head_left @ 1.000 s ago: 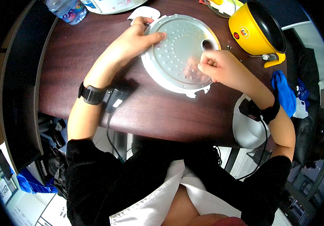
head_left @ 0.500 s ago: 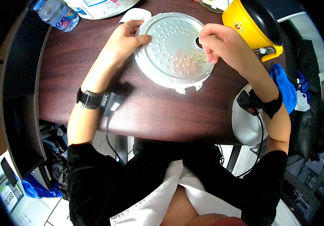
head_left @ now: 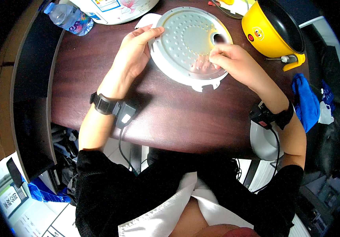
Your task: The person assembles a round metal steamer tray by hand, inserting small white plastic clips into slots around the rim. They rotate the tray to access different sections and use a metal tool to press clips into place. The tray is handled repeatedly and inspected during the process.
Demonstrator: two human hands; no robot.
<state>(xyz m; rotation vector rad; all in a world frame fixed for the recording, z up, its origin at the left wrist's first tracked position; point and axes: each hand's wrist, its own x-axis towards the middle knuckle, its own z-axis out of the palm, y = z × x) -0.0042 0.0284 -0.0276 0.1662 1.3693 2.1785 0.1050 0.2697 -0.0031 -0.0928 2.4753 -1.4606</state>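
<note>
Over the brown desk (head_left: 178, 122) is a dimpled round disc (head_left: 185, 39), left of a yellow pot (head_left: 270, 35). The left hand (head_left: 136, 45) pinches the disc's rim, thumb on top; the right hand (head_left: 233, 61) bunches its fingers near a dark hole (head_left: 218, 38), gripping what, I cannot tell.

A dark reddish-brown table (head_left: 85, 85) fills the upper middle of the frame, pale glare near its lower edge. Black shelving (head_left: 31, 94) stands at left; white floor tiles (head_left: 64, 213) show lower left.
</note>
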